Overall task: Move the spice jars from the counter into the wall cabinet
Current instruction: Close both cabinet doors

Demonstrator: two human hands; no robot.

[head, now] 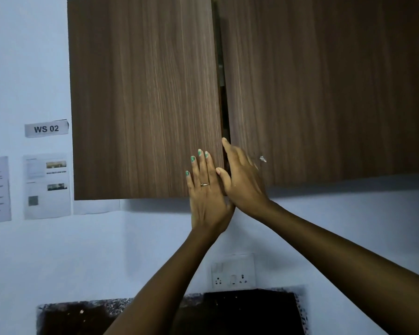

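Cabinet (252, 93) doors stand slightly ajar; left hand (207, 197) lies flat, fingers straight, on left door (143, 97), right hand (242, 177) open-fingered at the door gap.

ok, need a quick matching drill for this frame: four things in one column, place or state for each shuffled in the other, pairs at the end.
Things
1. left hand
2. right hand
3. WS 02 label
4. wall socket

Places or states
A. on the wall below the cabinet, above the counter
B. flat on the left cabinet door, fingers straight, ring on one finger
C. on the wall left of the cabinet, above the printed sheets
D. at the gap between the two doors, fingers at the right cabinet door edge

Pairs: 1-B, 2-D, 3-C, 4-A
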